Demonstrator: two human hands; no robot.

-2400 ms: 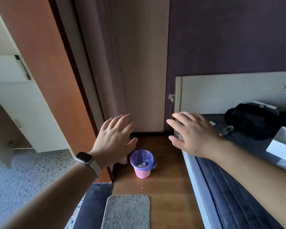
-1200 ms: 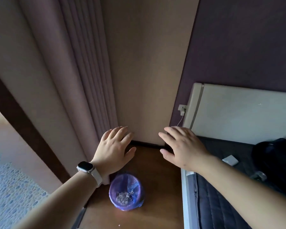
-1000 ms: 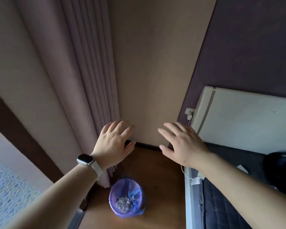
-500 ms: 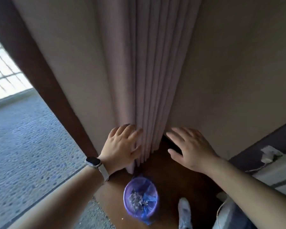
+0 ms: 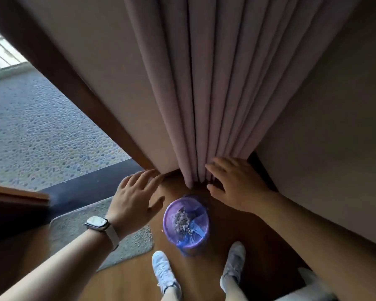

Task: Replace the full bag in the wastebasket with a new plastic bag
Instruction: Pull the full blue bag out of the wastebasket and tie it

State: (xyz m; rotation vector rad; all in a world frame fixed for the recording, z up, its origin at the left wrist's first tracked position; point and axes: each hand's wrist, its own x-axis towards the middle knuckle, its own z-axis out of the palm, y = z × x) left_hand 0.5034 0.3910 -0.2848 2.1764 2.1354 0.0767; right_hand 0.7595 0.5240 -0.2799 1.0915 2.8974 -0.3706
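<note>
hovering: 2 flat hands [image 5: 137, 200] [image 5: 237, 187] over wastebasket [image 5: 186, 222] w/ bag.

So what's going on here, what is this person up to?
A person stands over a small wastebasket on the wooden floor, just below a curtain. It is lined with a purple-blue bag holding some grey rubbish. The left hand and right hand hover on either side above it, fingers spread, holding nothing. The bag is not yet lifted out, and no new bag is in view.
</note>
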